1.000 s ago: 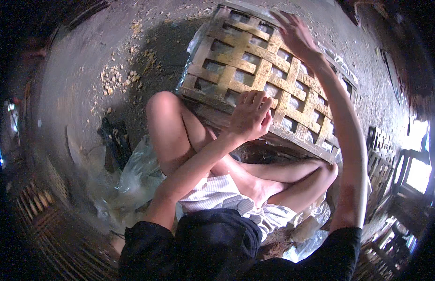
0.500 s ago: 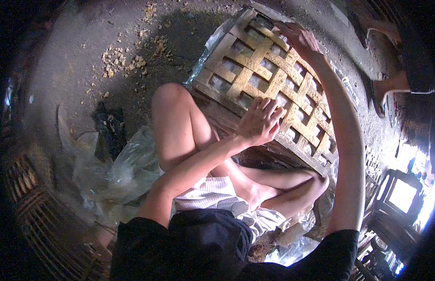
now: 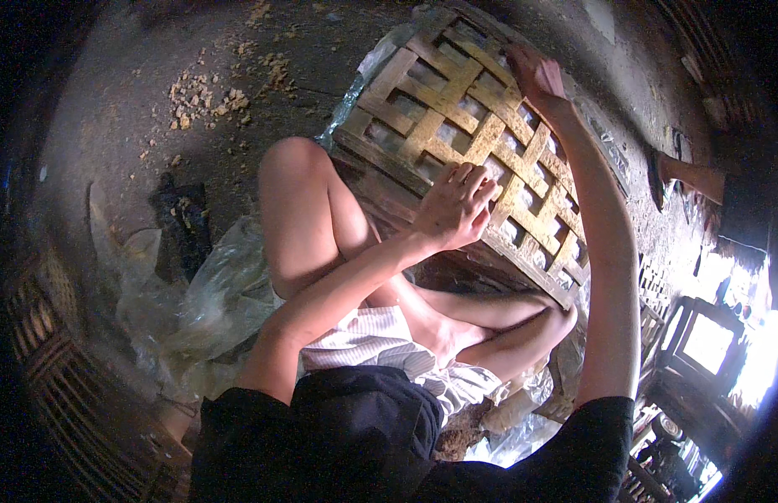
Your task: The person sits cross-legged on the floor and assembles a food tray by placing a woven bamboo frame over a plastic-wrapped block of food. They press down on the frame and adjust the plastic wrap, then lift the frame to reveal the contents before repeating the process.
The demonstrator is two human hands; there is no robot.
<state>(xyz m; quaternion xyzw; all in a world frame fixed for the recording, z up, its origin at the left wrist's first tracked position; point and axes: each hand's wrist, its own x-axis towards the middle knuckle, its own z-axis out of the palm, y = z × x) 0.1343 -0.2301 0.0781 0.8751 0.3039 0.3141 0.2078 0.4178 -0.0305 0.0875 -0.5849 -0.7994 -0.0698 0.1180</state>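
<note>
A woven lattice panel (image 3: 457, 137) of flat, yellowish slats with square gaps lies tilted over a wooden box-like base in front of my crossed legs. Clear plastic (image 3: 349, 101) sticks out along its left side. My left hand (image 3: 456, 206) rests at the near edge, its bent fingers closed over the slats. At the far right edge of the same panel is my right hand (image 3: 537, 77), arm stretched forward. Its fingertips are in shadow and hard to make out. Whitish material shows through the gaps.
Crumbly tan bits (image 3: 206, 99) lie scattered on the dark floor at far left. Crumpled clear plastic (image 3: 225, 293) spreads beside my left leg. A slatted basket-like object (image 3: 49, 344) stands at lower left. Another person's leg (image 3: 692, 178) shows at right, near a bright opening.
The view has shifted slightly, moving the scene a little left. My right hand has turned and drawn away from the panel's far corner along its right edge. My left hand stays at the near edge.
</note>
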